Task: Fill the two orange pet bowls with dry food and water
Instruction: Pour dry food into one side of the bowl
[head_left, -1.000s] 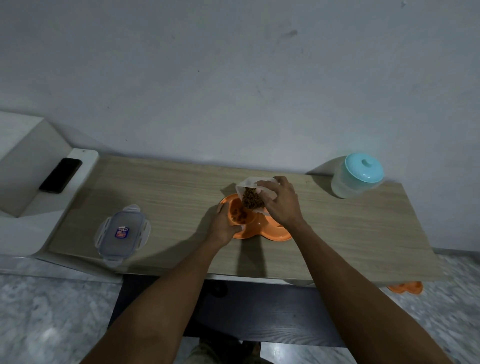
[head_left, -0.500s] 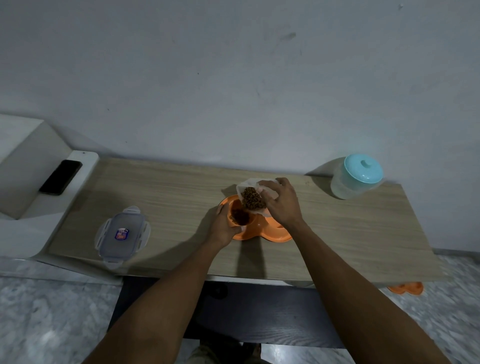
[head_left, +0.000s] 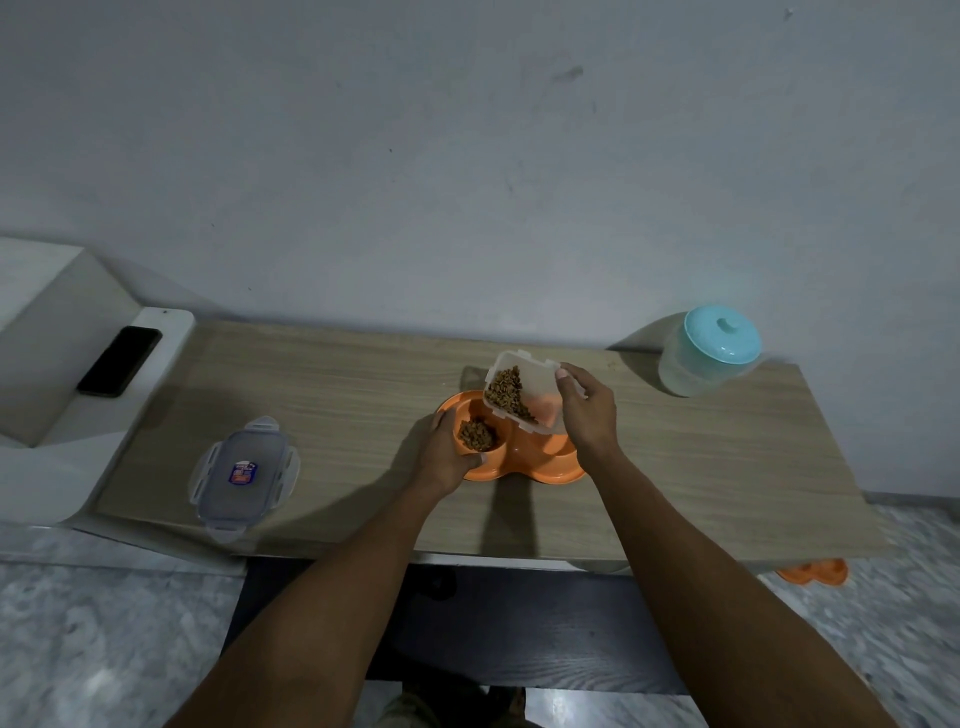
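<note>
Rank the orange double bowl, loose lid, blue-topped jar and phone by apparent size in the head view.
1. orange double bowl and loose lid: alike; the bowl is partly covered.
2. blue-topped jar
3. phone

An orange double bowl (head_left: 519, 460) sits mid-surface (head_left: 363, 405). The left grip (head_left: 447, 452) holds its left rim, thumb on the near edge. Kibble (head_left: 477, 435) is piled in the left cup. The right grip (head_left: 587, 410) holds a clear tub (head_left: 543, 384) tilted just above the bowl, with more of the same food heaped at its lower side. A lid (head_left: 241, 475) lies flat near the left end. A jug (head_left: 711, 353) with a teal top stands far right. A phone (head_left: 120, 361) lies on a white ledge (head_left: 166, 322) at the left. A second bowl (head_left: 813, 571) shows on the floor.
</note>
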